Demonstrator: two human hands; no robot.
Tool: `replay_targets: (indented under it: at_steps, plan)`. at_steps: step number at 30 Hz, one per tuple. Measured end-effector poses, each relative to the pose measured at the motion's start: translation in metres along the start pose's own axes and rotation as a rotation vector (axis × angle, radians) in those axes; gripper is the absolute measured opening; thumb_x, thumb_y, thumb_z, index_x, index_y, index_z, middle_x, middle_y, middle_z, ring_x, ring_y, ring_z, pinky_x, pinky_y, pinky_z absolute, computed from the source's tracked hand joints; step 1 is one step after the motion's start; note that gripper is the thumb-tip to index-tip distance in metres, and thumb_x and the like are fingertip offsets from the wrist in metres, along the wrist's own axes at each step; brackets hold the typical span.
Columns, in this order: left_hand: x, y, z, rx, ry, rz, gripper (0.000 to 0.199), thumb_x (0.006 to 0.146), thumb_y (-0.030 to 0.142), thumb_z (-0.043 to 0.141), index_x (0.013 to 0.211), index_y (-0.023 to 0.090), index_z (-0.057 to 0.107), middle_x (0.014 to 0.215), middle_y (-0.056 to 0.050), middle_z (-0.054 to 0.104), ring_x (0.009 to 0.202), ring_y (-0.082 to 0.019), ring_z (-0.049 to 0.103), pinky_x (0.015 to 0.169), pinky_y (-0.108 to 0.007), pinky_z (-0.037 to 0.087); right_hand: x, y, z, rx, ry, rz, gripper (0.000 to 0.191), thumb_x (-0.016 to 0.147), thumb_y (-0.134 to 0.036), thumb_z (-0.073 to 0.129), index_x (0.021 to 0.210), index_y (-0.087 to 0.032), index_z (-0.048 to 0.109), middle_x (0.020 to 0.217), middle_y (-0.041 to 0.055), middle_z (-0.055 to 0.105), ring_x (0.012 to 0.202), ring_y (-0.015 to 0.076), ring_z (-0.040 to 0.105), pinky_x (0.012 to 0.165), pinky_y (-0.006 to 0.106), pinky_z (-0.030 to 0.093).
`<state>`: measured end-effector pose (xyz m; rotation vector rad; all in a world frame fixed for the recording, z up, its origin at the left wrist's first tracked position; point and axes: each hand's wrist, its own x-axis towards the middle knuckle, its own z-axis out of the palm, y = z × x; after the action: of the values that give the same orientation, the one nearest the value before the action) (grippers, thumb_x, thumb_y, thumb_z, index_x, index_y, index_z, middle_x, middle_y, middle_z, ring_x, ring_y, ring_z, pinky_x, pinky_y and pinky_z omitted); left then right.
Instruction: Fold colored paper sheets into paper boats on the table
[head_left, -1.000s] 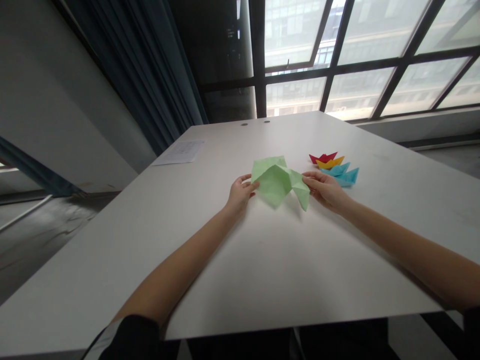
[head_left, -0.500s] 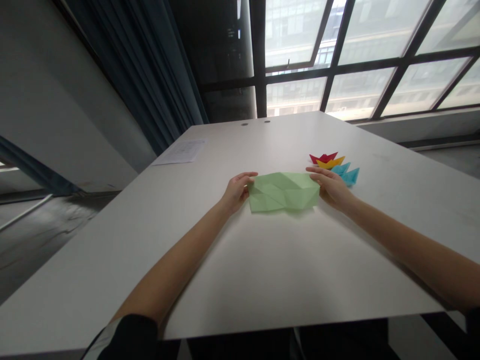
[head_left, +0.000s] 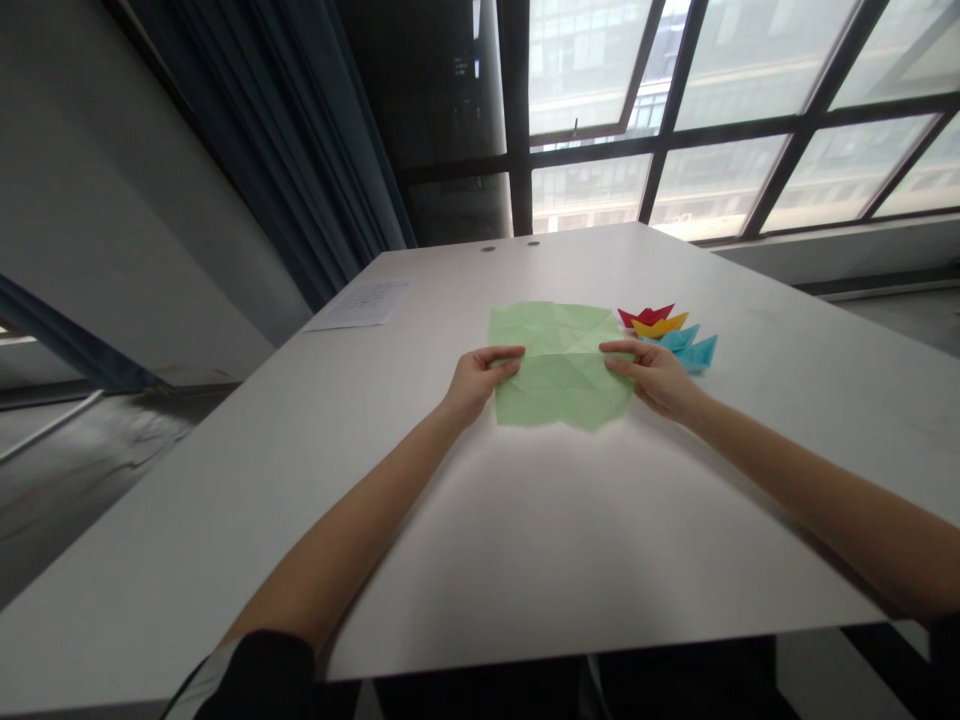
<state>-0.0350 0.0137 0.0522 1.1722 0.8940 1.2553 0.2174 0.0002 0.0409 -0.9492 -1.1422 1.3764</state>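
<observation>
A light green sheet of paper, marked with many fold creases, is spread out nearly flat between my hands in the head view. My left hand pinches its left side, thumb near me and fingers on top. On the right side, my right hand grips the sheet the same way. Just beyond my right hand stand small folded paper boats: a red boat, a yellow boat and a light blue pair, partly behind the hand.
The white table extends away toward the windows. A printed sheet lies near its left edge. Two round holes are at the far end. A blue curtain hangs beyond the left side.
The green paper has gone from folded in half to opened out, its far half now showing. Both hands have shifted inward along its sides.
</observation>
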Motion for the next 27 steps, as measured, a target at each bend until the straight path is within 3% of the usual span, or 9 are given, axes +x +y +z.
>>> replay_targets:
  at_steps: [4,8,18,22,27]
  plan:
    - [-0.003,0.002,0.004,-0.094,-0.023,-0.068,0.034,0.05,0.017,0.078,0.083,0.015,0.071,0.076,-0.003,0.068,0.068,-0.011,0.059,0.073,-0.028,0.046,0.0,0.001,0.001,-0.002,0.018,-0.055,0.033,0.056,-0.027,0.078,0.087,-0.021,0.069,0.073,0.0003,0.068,0.065,0.0118,0.061,0.068,0.028,0.05]
    - [-0.005,0.002,0.007,-0.093,-0.061,-0.103,0.037,0.05,0.015,0.078,0.087,0.015,0.07,0.078,-0.003,0.068,0.067,-0.011,0.06,0.072,-0.028,0.045,-0.002,0.003,0.006,0.012,-0.011,-0.024,0.04,0.055,-0.027,0.079,0.093,-0.022,0.068,0.077,0.0009,0.069,0.066,0.0124,0.062,0.069,0.029,0.049]
    - [-0.012,0.001,0.02,-0.143,-0.089,-0.102,0.037,0.051,0.015,0.078,0.087,0.014,0.069,0.08,-0.004,0.069,0.072,-0.012,0.061,0.078,-0.028,0.044,-0.009,0.001,0.017,0.077,-0.052,0.044,0.036,0.057,-0.024,0.078,0.09,-0.022,0.067,0.078,-0.0005,0.069,0.066,0.011,0.062,0.065,0.025,0.049]
    - [-0.016,-0.003,0.028,-0.173,-0.084,-0.041,0.038,0.052,0.016,0.077,0.089,0.016,0.068,0.079,-0.002,0.068,0.072,-0.012,0.06,0.076,-0.028,0.045,-0.015,0.001,0.025,0.117,-0.087,0.037,0.041,0.058,-0.025,0.077,0.097,-0.023,0.062,0.084,-0.0001,0.07,0.071,0.0125,0.064,0.07,0.027,0.05]
    - [-0.02,-0.012,0.039,-0.116,-0.043,0.059,0.041,0.057,0.018,0.074,0.096,0.018,0.066,0.088,-0.002,0.068,0.078,-0.015,0.06,0.077,-0.029,0.046,-0.019,0.008,0.033,0.171,-0.058,0.034,0.048,0.059,-0.025,0.076,0.102,-0.025,0.054,0.077,-0.0027,0.069,0.069,0.0121,0.064,0.071,0.027,0.05]
